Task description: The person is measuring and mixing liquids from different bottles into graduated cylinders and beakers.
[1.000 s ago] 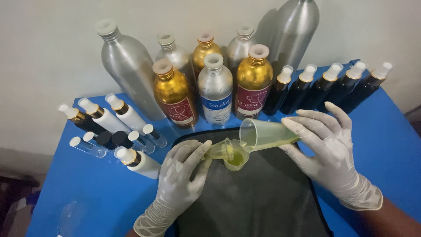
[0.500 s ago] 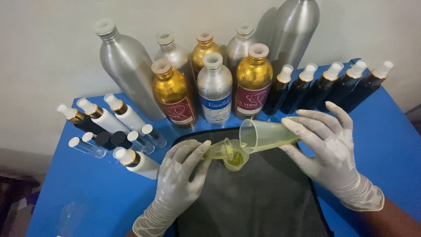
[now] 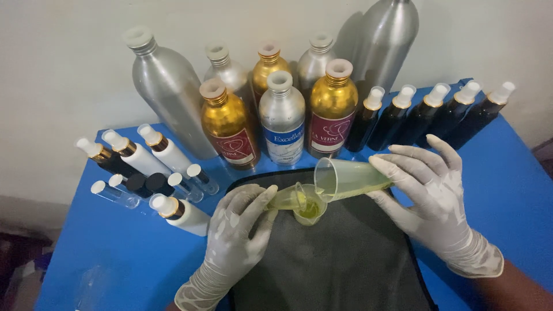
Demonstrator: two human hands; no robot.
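Both my hands wear pale gloves. My right hand [image 3: 433, 198] grips a clear plastic measuring cup [image 3: 349, 178], tipped on its side toward the left with yellow-green liquid inside. Its lip hangs over a small clear cup [image 3: 310, 209] that stands on the dark mat [image 3: 340, 265] and holds yellow-green liquid. My left hand [image 3: 237, 230] holds another small clear container [image 3: 286, 200], tilted toward that same small cup, also with yellow liquid.
On the blue table [image 3: 115, 253], gold and silver metal bottles [image 3: 282, 118] stand at the back. A row of dark bottles with white caps [image 3: 426, 115] lies at the right; white bottles and small vials [image 3: 150, 173] lie at the left.
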